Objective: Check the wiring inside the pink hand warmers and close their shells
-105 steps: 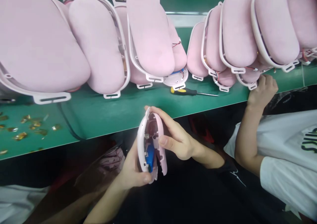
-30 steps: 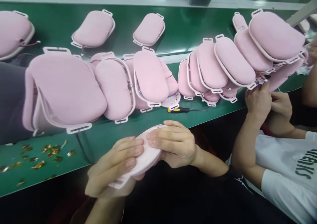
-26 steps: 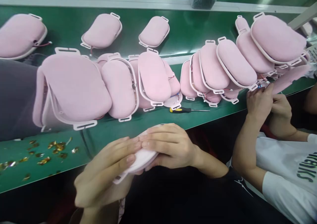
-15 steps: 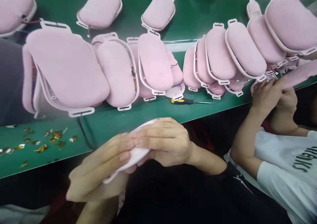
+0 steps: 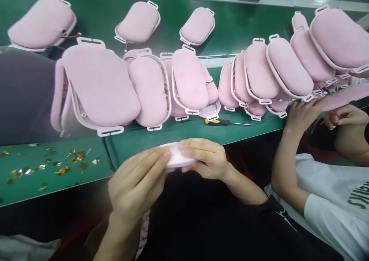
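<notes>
Both my hands grip one pale pink plastic shell just below the near edge of the green bench. My left hand wraps its fingers over the shell's left end. My right hand covers the right end, fingers curled over the top. Most of the shell is hidden under my fingers; only a flat white-pink strip shows between them.
Several pink padded units in white frames lean in rows along the bench, with more lying on the belt behind. A yellow-handled screwdriver lies near the edge. Gold scraps litter the left. A co-worker's hand reaches the right-hand row.
The shell, held open on edge 3.5 s ago, now lies flat and closed between my hands. My left hand has shifted right along it. The view tilted slightly.
</notes>
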`<action>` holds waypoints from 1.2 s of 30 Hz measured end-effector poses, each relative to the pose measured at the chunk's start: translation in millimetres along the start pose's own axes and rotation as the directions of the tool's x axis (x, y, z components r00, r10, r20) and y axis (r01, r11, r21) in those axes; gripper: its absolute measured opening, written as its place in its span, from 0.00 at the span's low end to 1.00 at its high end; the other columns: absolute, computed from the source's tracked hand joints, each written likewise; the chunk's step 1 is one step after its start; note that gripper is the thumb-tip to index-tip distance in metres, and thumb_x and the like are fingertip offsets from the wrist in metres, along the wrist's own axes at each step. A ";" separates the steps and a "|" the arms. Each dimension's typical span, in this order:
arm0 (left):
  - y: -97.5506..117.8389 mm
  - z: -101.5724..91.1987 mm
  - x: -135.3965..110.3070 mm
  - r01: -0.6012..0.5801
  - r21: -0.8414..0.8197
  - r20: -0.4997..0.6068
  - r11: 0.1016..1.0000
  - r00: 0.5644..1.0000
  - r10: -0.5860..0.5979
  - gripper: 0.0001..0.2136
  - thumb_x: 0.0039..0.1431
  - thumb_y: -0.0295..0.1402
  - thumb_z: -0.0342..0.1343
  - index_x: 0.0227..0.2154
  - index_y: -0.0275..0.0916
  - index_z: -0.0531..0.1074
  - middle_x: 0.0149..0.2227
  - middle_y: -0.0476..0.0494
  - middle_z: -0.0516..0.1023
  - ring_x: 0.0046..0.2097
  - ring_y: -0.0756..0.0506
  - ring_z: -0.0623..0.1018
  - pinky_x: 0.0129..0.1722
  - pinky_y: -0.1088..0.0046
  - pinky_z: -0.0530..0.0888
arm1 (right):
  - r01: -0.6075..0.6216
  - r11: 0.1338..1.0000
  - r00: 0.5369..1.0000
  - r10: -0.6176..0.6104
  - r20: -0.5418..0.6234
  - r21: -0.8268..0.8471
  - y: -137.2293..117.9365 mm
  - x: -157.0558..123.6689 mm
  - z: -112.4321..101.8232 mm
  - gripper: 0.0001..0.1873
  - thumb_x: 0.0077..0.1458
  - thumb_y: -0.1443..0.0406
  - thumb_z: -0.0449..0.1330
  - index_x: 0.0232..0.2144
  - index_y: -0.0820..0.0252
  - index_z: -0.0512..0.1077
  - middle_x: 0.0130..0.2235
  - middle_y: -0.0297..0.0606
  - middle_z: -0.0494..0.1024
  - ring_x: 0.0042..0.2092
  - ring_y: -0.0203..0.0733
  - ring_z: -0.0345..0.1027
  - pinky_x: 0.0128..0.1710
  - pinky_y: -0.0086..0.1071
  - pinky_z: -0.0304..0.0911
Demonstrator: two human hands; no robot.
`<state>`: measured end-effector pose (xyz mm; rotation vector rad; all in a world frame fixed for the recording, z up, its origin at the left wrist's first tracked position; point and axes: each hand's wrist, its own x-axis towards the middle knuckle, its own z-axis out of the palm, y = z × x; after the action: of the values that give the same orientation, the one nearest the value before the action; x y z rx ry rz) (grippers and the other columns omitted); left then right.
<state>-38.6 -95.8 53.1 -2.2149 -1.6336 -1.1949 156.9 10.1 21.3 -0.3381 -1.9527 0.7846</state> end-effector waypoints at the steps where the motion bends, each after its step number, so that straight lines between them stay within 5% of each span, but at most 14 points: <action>1: -1.0 9.1 0.1 -0.018 -0.019 -0.058 1.000 0.998 0.017 0.22 0.59 0.17 0.71 0.56 0.35 0.81 0.44 0.38 0.89 0.46 0.40 0.89 0.50 0.63 0.85 | -0.007 1.000 0.999 0.007 -0.051 -0.005 -1.6 1.5 0.9 0.15 0.68 0.61 0.69 0.54 0.60 0.80 0.48 0.42 0.89 0.53 0.44 0.86 0.59 0.38 0.82; 5: -5.3 29.3 -0.1 -0.048 0.044 -0.197 0.998 0.979 0.056 0.21 0.55 0.15 0.71 0.51 0.33 0.83 0.39 0.39 0.89 0.40 0.40 0.89 0.47 0.62 0.85 | -0.063 0.998 0.985 0.058 -0.164 -0.026 0.3 1.4 1.7 0.10 0.68 0.64 0.69 0.50 0.58 0.82 0.47 0.40 0.90 0.50 0.43 0.87 0.54 0.35 0.83; 11: -15.7 10.0 11.9 0.009 0.039 0.091 0.999 0.996 -0.012 0.17 0.63 0.27 0.72 0.54 0.34 0.81 0.45 0.39 0.90 0.43 0.41 0.89 0.52 0.65 0.84 | -0.132 0.986 0.988 0.139 -0.071 0.101 14.1 -4.9 -9.9 0.15 0.67 0.62 0.71 0.54 0.59 0.81 0.50 0.45 0.89 0.54 0.44 0.85 0.57 0.37 0.82; 15: -26.6 4.7 14.3 0.069 -0.035 0.133 0.997 0.989 -0.064 0.12 0.69 0.31 0.68 0.53 0.35 0.81 0.47 0.39 0.89 0.46 0.42 0.89 0.54 0.67 0.83 | -0.221 0.970 0.969 0.230 -0.088 0.103 16.1 -10.4 -15.6 0.17 0.67 0.59 0.71 0.55 0.58 0.81 0.52 0.46 0.88 0.53 0.44 0.86 0.56 0.37 0.82; 21: -18.8 16.9 8.3 0.168 -0.125 0.059 0.978 0.985 -0.162 0.11 0.65 0.25 0.70 0.49 0.37 0.82 0.46 0.41 0.90 0.47 0.41 0.89 0.54 0.66 0.84 | -0.190 0.978 0.974 0.199 -0.107 0.085 21.3 -18.7 -11.7 0.18 0.66 0.61 0.72 0.56 0.57 0.80 0.52 0.47 0.88 0.54 0.45 0.86 0.56 0.37 0.82; 27: -12.0 19.8 8.3 0.014 -0.033 -0.084 0.999 0.996 -0.017 0.08 0.68 0.22 0.66 0.47 0.36 0.82 0.41 0.43 0.90 0.40 0.45 0.89 0.54 0.66 0.83 | -0.049 0.997 0.987 0.038 -0.158 -0.063 13.7 -8.7 -11.4 0.16 0.69 0.57 0.68 0.52 0.60 0.79 0.45 0.48 0.89 0.48 0.46 0.88 0.50 0.34 0.84; 30: -23.9 20.1 13.6 -0.114 -0.066 -0.077 0.991 0.991 0.109 0.06 0.73 0.26 0.61 0.47 0.36 0.82 0.41 0.44 0.90 0.40 0.46 0.89 0.54 0.69 0.83 | 0.070 0.970 0.997 -0.066 0.027 -0.234 4.6 3.5 -27.4 0.17 0.71 0.59 0.64 0.56 0.61 0.76 0.46 0.48 0.89 0.48 0.45 0.88 0.50 0.32 0.84; 32: -32.7 21.8 15.6 -0.148 -0.065 -0.153 0.987 0.979 0.137 0.10 0.70 0.24 0.64 0.52 0.35 0.82 0.45 0.41 0.89 0.49 0.43 0.88 0.61 0.69 0.80 | 0.180 0.919 0.983 -0.158 0.090 -0.351 -2.1 15.0 -47.4 0.19 0.70 0.65 0.63 0.61 0.61 0.73 0.47 0.47 0.89 0.49 0.46 0.88 0.51 0.34 0.84; 34: -39.3 25.8 13.4 -0.096 -0.067 -0.309 0.993 0.948 0.071 0.27 0.61 0.19 0.70 0.63 0.36 0.77 0.55 0.38 0.87 0.60 0.41 0.84 0.67 0.69 0.76 | 0.205 0.844 0.967 -0.254 -0.032 -0.496 -6.3 34.1 -75.1 0.24 0.66 0.69 0.66 0.62 0.57 0.73 0.47 0.46 0.89 0.48 0.48 0.88 0.49 0.37 0.85; 36: -44.0 33.2 6.6 0.031 -0.100 -0.431 0.995 0.900 -0.071 0.40 0.57 0.17 0.73 0.71 0.41 0.70 0.62 0.37 0.82 0.62 0.42 0.82 0.69 0.69 0.74 | 0.036 0.772 0.917 -0.279 -0.287 -0.635 -3.9 66.4 -108.0 0.24 0.64 0.65 0.69 0.61 0.53 0.74 0.48 0.45 0.89 0.46 0.50 0.87 0.46 0.38 0.86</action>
<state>-58.8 -55.6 20.6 -1.7782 -1.4809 -1.6617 217.9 83.9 104.4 -0.6496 -1.7950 -0.0744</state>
